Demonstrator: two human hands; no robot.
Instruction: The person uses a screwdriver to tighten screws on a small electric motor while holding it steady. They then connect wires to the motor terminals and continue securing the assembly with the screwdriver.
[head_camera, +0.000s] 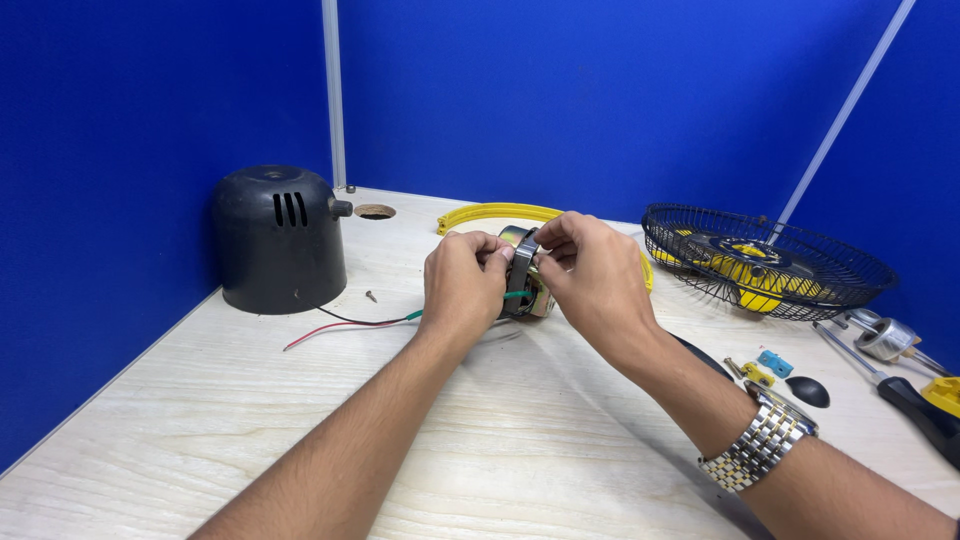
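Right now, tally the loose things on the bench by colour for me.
Black: 4 - motor cover, fan grille, oval cap, screwdriver handle
Yellow: 2 - ring, small clip
Blue: 1 - small clip
Silver: 1 - cylinder
Total: 8

I've got one head view only, looking down and forward across the table (520, 440), close over both forearms, facing the blue corner walls (600, 90).

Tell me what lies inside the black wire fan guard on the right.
Inside the black wire fan guard, yellow fan blades show through the mesh around a dark centre hub. The wires and rim hide the blades' full shape and whatever lies beneath them.
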